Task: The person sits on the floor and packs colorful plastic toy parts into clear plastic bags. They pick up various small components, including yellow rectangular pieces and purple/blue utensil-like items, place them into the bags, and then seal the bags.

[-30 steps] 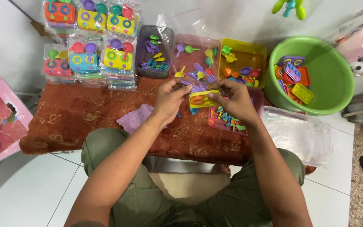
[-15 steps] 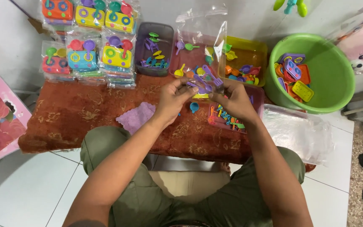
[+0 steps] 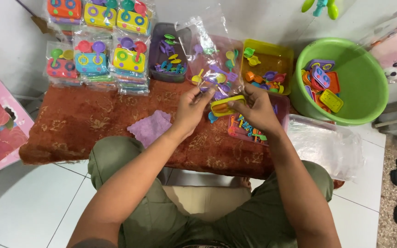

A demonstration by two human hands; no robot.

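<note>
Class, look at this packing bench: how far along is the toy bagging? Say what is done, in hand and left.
Done: sealed toy packs lie stacked at the back left. In hand: the left hand and right hand hold a yellow toy stove at the mouth of a clear bag. Left: loose stoves in the green basin and small pieces in the yellow tray.

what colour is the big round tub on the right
Green tub, seen clearly in the head view.
</note>
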